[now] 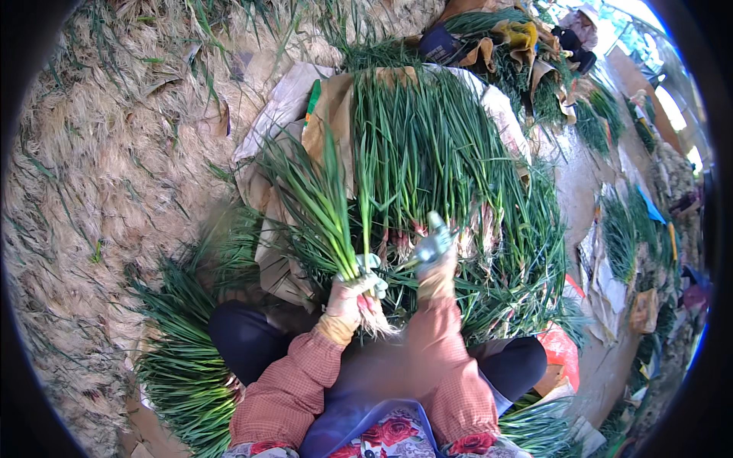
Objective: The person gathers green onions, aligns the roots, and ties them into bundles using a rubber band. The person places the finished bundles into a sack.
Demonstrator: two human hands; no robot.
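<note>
My gloved left hand (357,286) grips a bunch of green onions (317,206) near its base, leaves fanning up and left, pale roots hanging below the fist. My gloved right hand (435,252) is raised just to the right of it, fingers closed around a thin green stalk that runs toward the bunch. Both hands hover over a big pile of green onions (427,153) laid on brown paper and sacks (328,114) in front of my knees.
More green onions (183,359) lie by my left knee and others (534,424) by my right. Dry straw (99,175) covers the ground at left. A red bag (561,351) sits at right. Further bundles (622,237) and sacks line a dirt path.
</note>
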